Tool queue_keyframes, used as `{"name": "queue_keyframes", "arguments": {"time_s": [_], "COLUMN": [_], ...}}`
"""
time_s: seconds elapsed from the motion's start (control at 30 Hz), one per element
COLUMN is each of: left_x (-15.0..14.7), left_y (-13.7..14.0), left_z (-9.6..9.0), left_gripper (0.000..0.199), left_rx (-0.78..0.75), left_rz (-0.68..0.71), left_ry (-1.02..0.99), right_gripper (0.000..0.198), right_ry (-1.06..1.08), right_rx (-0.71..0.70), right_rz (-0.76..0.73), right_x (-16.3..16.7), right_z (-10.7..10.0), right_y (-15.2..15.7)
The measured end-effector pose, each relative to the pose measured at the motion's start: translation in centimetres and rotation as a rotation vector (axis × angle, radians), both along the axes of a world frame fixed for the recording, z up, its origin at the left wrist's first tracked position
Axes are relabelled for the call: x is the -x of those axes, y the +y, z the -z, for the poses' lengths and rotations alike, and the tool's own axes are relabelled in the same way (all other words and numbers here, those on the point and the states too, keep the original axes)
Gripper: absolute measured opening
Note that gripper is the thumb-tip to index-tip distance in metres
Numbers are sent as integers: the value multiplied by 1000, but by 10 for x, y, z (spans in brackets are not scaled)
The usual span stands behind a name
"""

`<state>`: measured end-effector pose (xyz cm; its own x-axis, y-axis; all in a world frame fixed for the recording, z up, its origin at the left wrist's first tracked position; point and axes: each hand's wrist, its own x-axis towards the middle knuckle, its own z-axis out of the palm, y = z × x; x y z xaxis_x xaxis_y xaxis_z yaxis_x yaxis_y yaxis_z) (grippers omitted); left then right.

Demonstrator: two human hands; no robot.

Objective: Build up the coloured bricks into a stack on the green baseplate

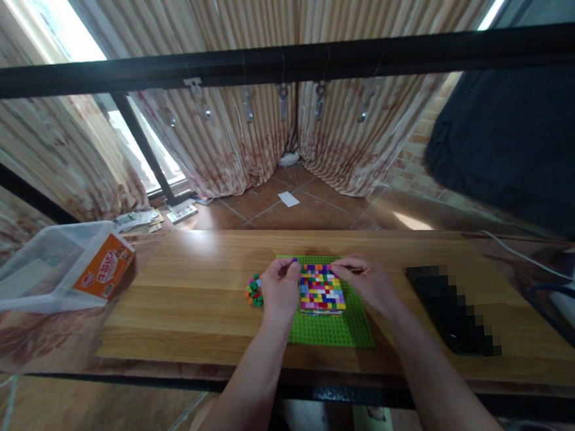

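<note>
A block of many small coloured building bricks [321, 290] stands on a green studded baseplate [332, 334] on the wooden table. My left hand [280, 291] is at its back left corner, fingers curled and pinched together by a small blue-purple brick. Across from it, my right hand [368, 281] reaches the back right corner with thumb and forefinger closed at the edge. Whatever lies between those fingertips is too small to make out. A small pile of green, orange and red bricks [254, 291] lies just left of my left hand, partly hidden by it.
A clear plastic bin [49, 258] with an orange label stands at the left. On the right of the table [185, 301] lies a black phone-like object [446, 309]. A dark metal bar [277, 64] with hanging clips crosses in front, before curtains.
</note>
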<state>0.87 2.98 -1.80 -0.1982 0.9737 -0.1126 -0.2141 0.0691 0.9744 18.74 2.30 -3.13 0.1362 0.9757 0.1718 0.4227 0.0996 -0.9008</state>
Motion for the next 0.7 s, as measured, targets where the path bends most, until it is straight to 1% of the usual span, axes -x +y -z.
{"name": "queue_keyframes", "arguments": {"time_s": [0.13,0.23,0.33,0.47,0.7], "left_x": [0,0,1,1,1], "left_y": [0,0,0,1,3], "left_z": [1,1,2,3,6], "left_gripper": [10,9,8,8,8], "left_rx": [4,2,-8,-7,-21], "left_rz": [-2,4,9,10,6], "left_ry": [40,49,35,30,55], "right_gripper": [22,24,23,23,24], "right_ry": [148,338,482,552,565], "right_rx": [83,150,174,186,183], "right_rz": [18,13,22,44,55], "right_x": [4,8,12,14,16], "right_z": [2,4,6,5,8], "right_y": [3,4,3,2,3]}}
